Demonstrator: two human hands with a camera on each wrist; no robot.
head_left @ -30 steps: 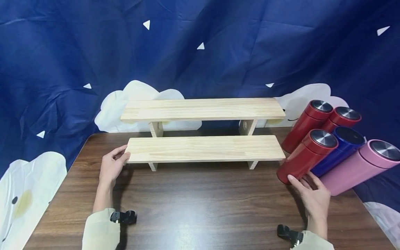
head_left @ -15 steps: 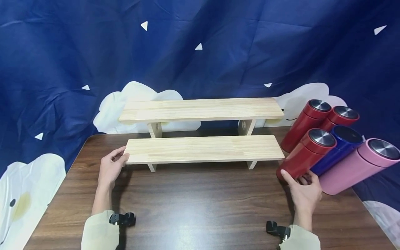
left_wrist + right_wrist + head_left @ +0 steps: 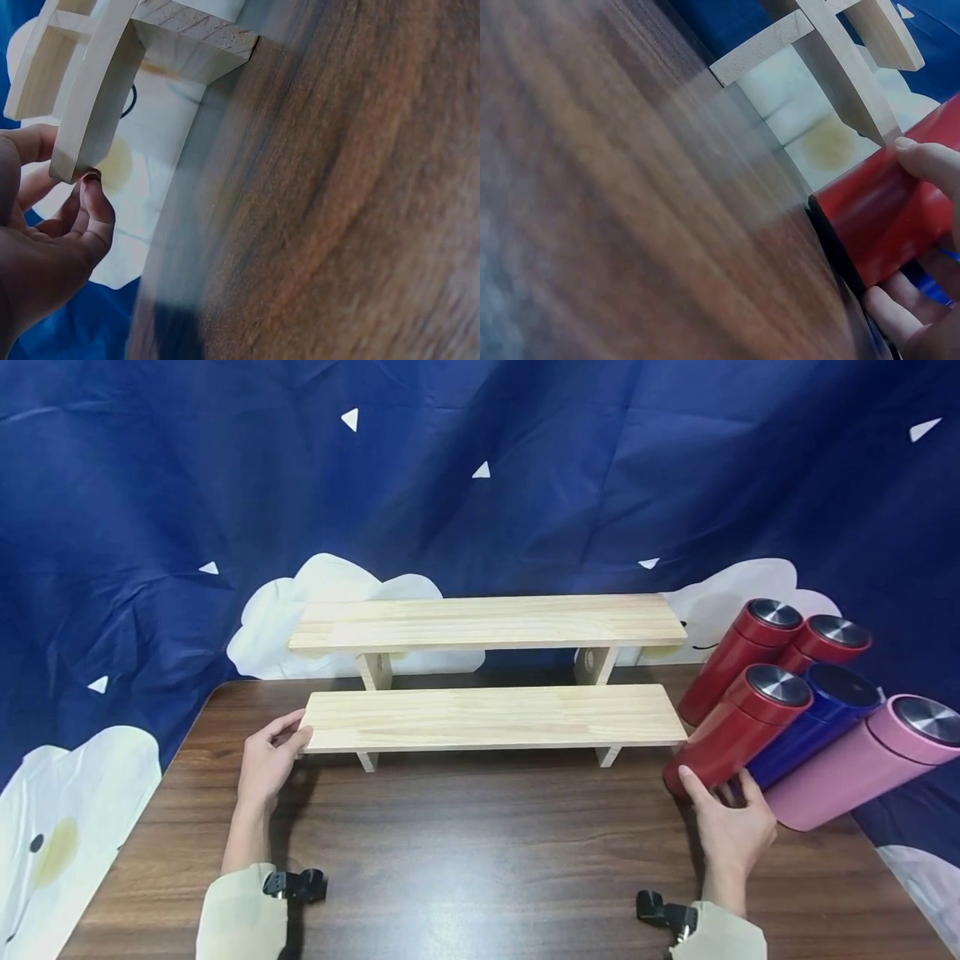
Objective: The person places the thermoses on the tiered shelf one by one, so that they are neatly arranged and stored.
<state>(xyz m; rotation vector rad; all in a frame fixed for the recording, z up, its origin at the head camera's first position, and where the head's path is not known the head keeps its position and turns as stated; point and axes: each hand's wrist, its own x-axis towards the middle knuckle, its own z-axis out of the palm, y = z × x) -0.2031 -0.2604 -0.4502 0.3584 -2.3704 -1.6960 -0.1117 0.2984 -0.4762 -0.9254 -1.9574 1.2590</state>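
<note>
A two-tier wooden shelf [image 3: 491, 718] stands on the table in the head view. My left hand [image 3: 270, 756] pinches the left end of its lower board; in the left wrist view, fingers lie on either side of the board's end [image 3: 86, 142]. At the right, my right hand [image 3: 731, 827] grips the front red thermos [image 3: 738, 731] near its base. The right wrist view shows the thumb on one side of that red body [image 3: 885, 210] and fingers round the other. The thermos stands upright, and some right-hand fingers are hidden behind it.
Behind the held thermos stand two more red thermoses [image 3: 738, 656], a blue one [image 3: 806, 727] and a pink one [image 3: 862, 764], close together at the right of the brown table [image 3: 480, 843]. A dark blue patterned cloth [image 3: 525, 477] hangs behind.
My right hand has shifted left round the base of the front red thermos, its thumb now on the left side. My left hand stays on the shelf end.
</note>
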